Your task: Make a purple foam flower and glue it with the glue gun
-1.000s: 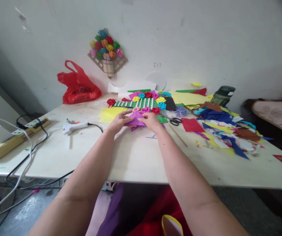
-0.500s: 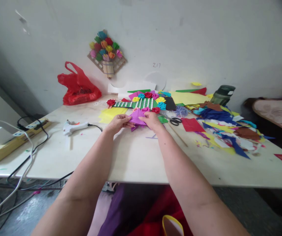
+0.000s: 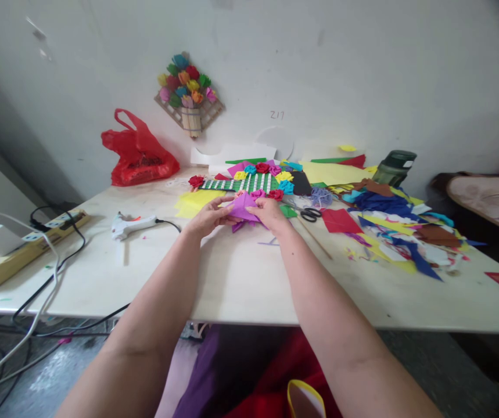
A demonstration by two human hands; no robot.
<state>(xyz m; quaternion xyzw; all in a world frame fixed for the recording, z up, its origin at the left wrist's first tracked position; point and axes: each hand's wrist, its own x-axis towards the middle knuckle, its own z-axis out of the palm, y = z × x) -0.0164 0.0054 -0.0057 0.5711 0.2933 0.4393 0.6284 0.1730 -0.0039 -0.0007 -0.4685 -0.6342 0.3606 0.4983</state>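
A folded piece of purple paper (image 3: 243, 206) is held between my two hands above the table. My left hand (image 3: 212, 216) pinches its left side, fingers partly behind it. On the right side, my right hand (image 3: 270, 212) grips it between thumb and fingers. Just beyond lies a green guitar-shaped craft (image 3: 255, 183) with white strips, ringed by red, yellow, blue and pink paper roses. Yellow paper sheets (image 3: 194, 203) lie beside my left hand. Black-handled scissors (image 3: 311, 215) and a thin wooden stick (image 3: 316, 240) rest to the right of my right hand.
A white glue gun (image 3: 133, 225) lies at left, its cord trailing, near a yellow power strip (image 3: 61, 227). A red plastic bag (image 3: 142, 154) stands at the back left. Paper scraps (image 3: 388, 209) and a dark green bottle (image 3: 395, 168) occupy the right.
My left hand's fingers have shifted slightly along the purple paper, with the index finger lifted a little. My right hand and the things on the table stay in place.
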